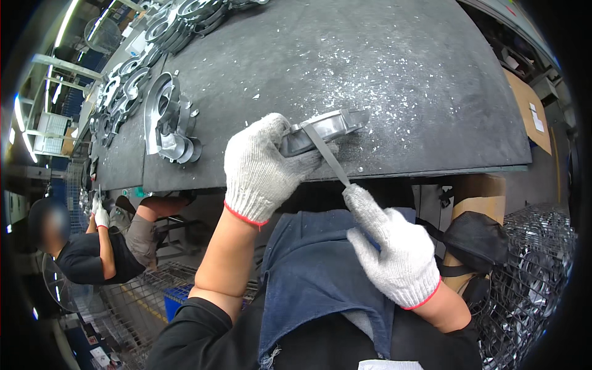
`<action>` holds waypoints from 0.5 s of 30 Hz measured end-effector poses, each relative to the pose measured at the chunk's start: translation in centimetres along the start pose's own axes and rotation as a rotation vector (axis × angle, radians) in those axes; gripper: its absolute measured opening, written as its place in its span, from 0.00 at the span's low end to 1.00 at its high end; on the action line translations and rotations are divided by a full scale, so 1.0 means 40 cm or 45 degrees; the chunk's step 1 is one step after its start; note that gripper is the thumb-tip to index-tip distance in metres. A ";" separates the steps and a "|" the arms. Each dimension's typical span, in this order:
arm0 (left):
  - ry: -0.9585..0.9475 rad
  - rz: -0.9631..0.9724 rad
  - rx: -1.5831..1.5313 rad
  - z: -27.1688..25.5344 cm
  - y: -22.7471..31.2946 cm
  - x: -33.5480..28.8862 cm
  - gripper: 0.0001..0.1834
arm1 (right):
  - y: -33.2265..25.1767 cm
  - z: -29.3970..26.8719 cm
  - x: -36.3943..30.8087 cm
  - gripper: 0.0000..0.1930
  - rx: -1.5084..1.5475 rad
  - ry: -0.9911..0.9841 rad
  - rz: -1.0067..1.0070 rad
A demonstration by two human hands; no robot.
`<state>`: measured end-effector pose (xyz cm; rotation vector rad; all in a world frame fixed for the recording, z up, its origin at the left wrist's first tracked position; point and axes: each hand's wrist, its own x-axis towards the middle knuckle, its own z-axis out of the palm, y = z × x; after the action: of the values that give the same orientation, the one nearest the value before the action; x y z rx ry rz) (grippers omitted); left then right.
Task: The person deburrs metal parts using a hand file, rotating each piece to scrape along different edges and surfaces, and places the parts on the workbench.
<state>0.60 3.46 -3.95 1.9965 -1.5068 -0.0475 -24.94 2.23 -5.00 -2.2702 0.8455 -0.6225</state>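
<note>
My left hand (260, 163), in a white knitted glove with a red cuff, is closed round a grey cast metal part (336, 125) held up above the table's near edge. In my right hand (398, 253), gloved the same way, is a flat metal file (328, 155), its index finger stretched along the tool. The far end of the file lies against the near side of the casting. Its handle end is hidden in my right palm. Left of my left hand, a grey casting with a ring-shaped end (165, 114) rests on the table.
Metal shavings (376, 86) are scattered over the dark tabletop (283, 55). Several castings (176, 28) are heaped along its far left. At the right stand a wire basket of metal pieces (530, 290) and a black bag (475, 237). A co-worker (102, 253) sits at the left.
</note>
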 end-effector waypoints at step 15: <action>0.105 0.134 0.130 0.013 0.021 0.004 0.32 | 0.007 -0.004 0.016 0.33 0.110 0.093 0.030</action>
<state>-0.25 2.94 -3.92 1.9698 -1.5867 0.1562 -24.72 1.56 -4.93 -2.1681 0.8622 -0.7209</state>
